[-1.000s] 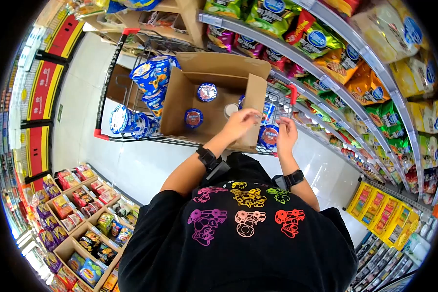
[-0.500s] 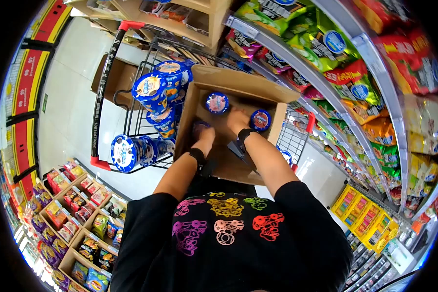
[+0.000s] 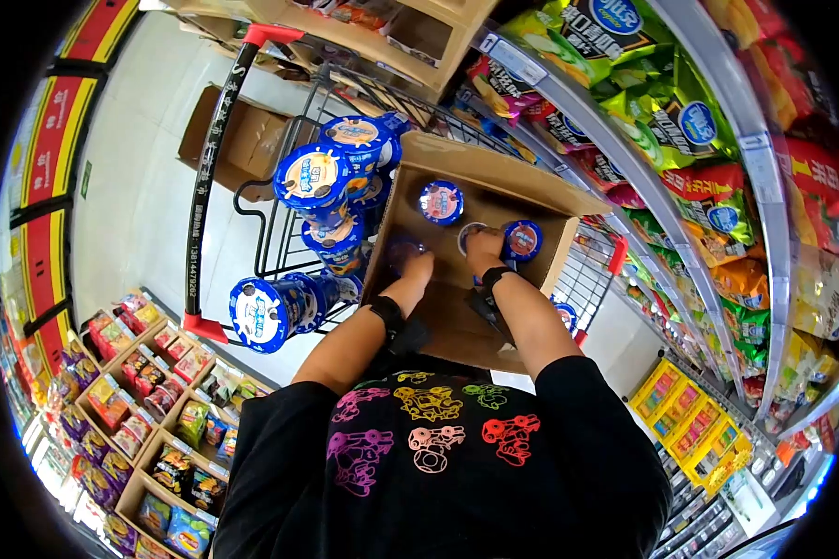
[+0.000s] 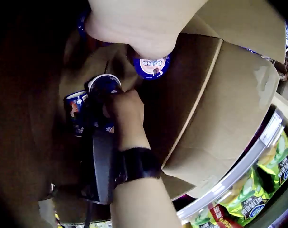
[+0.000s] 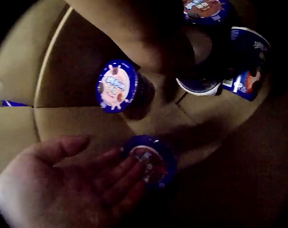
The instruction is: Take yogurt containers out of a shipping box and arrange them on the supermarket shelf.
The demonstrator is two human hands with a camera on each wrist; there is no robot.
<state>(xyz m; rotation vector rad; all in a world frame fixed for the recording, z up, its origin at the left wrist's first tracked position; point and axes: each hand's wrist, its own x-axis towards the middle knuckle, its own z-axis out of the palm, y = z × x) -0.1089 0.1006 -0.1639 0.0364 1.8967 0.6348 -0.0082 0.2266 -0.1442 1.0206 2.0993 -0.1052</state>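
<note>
In the head view both hands are inside an open cardboard box. My left hand reaches to a brown-lidded blue cup; in the right wrist view that hand has its fingers extended over the lid. With curled fingers my right hand grips a white-rimmed cup, lower parts hidden in shadow. A pink-lidded cup stands between and beyond the hands. Another brown-lidded cup is right of my right hand, and a cup lies near it in the left wrist view.
The box sits in a shopping cart with a black handle. Blue cups are stacked left of the box, others lie sideways. Snack shelves line the right; snack bins stand lower left.
Both hands have moved from the box's right edge down into its interior, my left hand to the left cup. A brown-lidded cup now stands at the right inside. The head view has shifted closer.
</note>
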